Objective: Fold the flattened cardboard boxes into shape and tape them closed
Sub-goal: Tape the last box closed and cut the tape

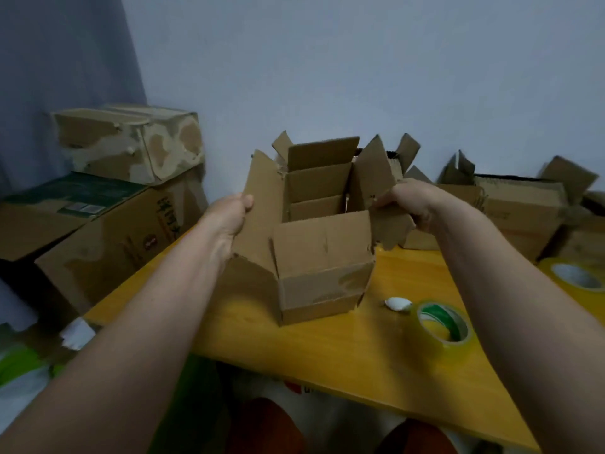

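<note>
A box stands upright on the table, top open, all four flaps up. The left hand grips the left flap, thumb over its edge. The right hand pinches the torn right flap. A tape roll lies right of the box, near a white scrap; more boxes sit behind

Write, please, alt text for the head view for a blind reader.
Two hands hold the side flaps of an open cardboard box on a yellow table: left hand, right hand. A tape roll lies nearby on the right.
</note>
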{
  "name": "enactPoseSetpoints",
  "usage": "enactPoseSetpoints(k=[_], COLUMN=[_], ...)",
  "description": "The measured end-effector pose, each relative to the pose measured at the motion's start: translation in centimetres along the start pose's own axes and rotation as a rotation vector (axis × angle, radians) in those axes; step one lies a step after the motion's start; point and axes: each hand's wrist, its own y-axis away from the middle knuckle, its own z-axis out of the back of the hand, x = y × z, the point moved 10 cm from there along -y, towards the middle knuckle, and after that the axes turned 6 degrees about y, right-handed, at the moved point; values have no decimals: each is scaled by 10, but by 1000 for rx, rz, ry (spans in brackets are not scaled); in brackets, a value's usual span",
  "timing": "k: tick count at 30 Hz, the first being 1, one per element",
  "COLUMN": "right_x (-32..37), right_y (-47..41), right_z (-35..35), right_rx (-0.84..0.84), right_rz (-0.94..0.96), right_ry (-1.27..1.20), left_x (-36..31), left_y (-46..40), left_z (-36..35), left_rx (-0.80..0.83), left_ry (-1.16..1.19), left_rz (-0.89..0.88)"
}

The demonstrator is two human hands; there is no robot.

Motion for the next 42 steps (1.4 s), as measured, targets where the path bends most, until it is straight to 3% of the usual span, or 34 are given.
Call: enactPoseSetpoints(k=[10, 15, 19, 25, 30, 38, 42], right_x=[-42, -58, -63, -76, -77, -89, -96], right_y=[16, 8, 0, -12, -23, -22, -32], right_z=[10, 1, 3, -33, -69, -46, -43], right_rx=[84, 54, 70, 148, 158, 164, 29], right_rz=[-73, -120, -130, -165, -134, -108, -132], right_ry=[-4, -56, -73, -436, -437, -303, -307], left_x=[27, 44, 50, 52, 34, 66, 63], left_y=[-20, -34, -58, -83, -90, -75, -74], left_z=[-3, -9, -2, 14, 37, 13, 7], left_rx=[10, 61, 27, -65, -149, -124, -186], left_ry=[-40, -323, -495, -759, -1073, -1170, -1201], left_rz=[163, 69, -5, -160, -256, -249, -247])
